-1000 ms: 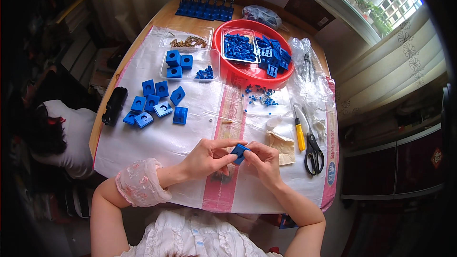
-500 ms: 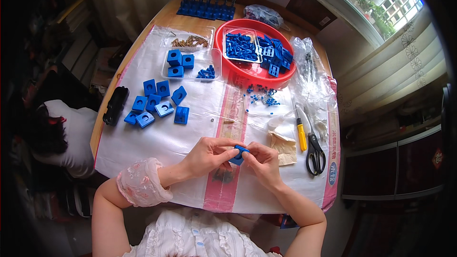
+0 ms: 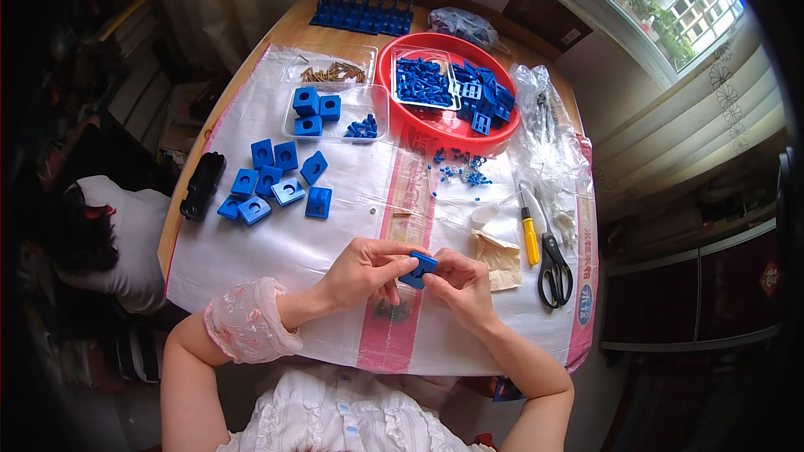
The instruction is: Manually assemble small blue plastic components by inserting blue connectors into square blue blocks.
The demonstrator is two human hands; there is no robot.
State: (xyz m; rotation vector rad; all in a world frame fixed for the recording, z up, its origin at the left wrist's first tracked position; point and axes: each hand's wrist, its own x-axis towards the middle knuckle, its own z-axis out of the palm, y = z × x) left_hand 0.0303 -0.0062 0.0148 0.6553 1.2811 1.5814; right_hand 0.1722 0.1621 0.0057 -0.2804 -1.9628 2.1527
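Note:
Between my two hands, above the pink stripe of the table covering, is a small blue plastic block (image 3: pixel 418 270). My left hand (image 3: pixel 365 272) pinches it from the left, thumb on its upper face. From the right my right hand (image 3: pixel 461 286) grips the same block with thumb and bent fingers. My fingers hide part of its outline. Beyond my left hand lies a loose group of similar blue blocks (image 3: pixel 267 181) with round recesses. A small brass-coloured piece (image 3: pixel 403 213) rests on the covering just past my hands.
A red basin (image 3: pixel 392 117) holds blue parts and a clear tray. Clear containers with blocks and brass screws (image 3: pixel 335 74) stand left of it. Tiny blue pieces (image 3: pixel 465 169) lie nearer. At right are a yellow-handled screwdriver (image 3: pixel 530 238), black scissors (image 3: pixel 554 276) and brown paper (image 3: pixel 499 261).
The blue block has tilted in my fingers, so more of its broad face shows. Both hands stay in nearly the same place, still holding it.

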